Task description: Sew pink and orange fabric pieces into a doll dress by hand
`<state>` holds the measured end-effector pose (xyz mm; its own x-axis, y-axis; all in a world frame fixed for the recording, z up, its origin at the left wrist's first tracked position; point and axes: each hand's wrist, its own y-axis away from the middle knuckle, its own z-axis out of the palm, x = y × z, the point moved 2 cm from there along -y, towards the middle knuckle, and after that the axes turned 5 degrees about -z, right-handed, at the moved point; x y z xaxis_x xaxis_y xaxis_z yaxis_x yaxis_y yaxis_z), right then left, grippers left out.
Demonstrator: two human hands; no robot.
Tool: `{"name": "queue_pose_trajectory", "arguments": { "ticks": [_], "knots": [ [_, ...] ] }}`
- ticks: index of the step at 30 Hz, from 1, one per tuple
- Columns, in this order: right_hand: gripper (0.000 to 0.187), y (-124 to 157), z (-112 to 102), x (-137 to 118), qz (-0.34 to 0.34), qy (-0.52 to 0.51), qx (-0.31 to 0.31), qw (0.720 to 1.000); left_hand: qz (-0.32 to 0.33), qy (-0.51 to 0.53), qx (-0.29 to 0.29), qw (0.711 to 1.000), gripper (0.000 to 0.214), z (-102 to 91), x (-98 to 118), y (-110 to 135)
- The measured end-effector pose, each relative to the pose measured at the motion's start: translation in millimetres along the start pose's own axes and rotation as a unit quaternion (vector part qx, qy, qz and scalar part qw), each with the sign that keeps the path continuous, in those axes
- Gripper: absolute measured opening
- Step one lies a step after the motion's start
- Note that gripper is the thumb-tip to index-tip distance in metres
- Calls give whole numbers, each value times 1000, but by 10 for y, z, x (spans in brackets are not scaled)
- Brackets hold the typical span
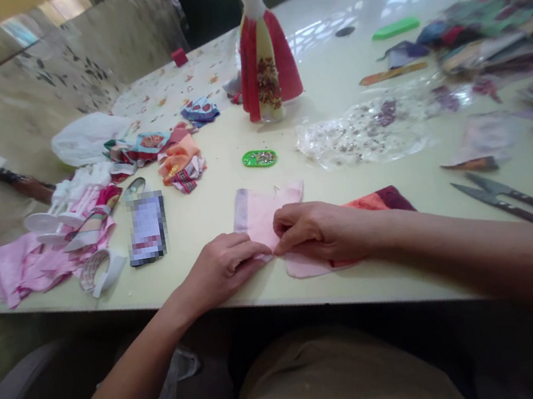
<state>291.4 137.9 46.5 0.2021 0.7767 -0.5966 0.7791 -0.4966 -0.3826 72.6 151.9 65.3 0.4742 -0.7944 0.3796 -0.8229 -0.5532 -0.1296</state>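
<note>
A piece of pale pink cloth [267,205] with a greyish strip along its left side lies near the table's front edge. My left hand [226,263] pinches the cloth's near edge. Close beside it, my right hand [309,230] has thumb and forefinger pressed together on the same edge; whether a pin or needle is between them is too small to make out. Under my right wrist lies an orange and dark red cloth [373,201]. Beyond the hands sits a small green dish [258,158] with shiny bits in it.
To the right lie big scissors [509,198] and a bag of sequins [362,134]. A bottle in a red cloth skirt [270,64] stands at the back. On the left are a tape roll [99,273], a pixelated object [147,228], pink cloth [29,267] and scraps [182,159].
</note>
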Motion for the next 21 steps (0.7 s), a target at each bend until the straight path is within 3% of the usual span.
{"name": "queue_pose_trajectory", "arguments": {
  "ticks": [21],
  "knots": [
    [25, 7, 8, -7, 10, 0, 8, 1000, -40, 32, -37, 998, 14, -21, 24, -43]
  ]
}}
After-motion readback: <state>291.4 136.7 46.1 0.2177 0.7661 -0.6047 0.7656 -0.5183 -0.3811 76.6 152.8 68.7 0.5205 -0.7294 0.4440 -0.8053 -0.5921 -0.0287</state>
